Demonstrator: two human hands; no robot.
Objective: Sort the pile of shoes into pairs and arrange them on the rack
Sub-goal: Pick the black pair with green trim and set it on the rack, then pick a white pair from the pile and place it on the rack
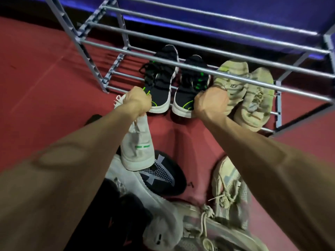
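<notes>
A grey metal rack (181, 48) stands ahead on the red floor. On its lowest bars sit two black shoes with green accents (159, 82) (192, 87) and two beige shoes (233, 82) (255, 104). My left hand (138, 102) is shut on the top of a white shoe with a green stripe (137, 147), which hangs toe-down in front of the left black shoe. My right hand (211, 103) is closed against the heel of the left beige shoe. Whether it grips that shoe is hidden.
Loose shoes lie near me: a black mesh shoe (163, 174), a long white shoe (145, 192), a beige laced shoe (230, 192), a grey-beige shoe (208, 232) and dark shoes (112, 214) at bottom left. A purple-lit wall (235, 8) runs behind the rack.
</notes>
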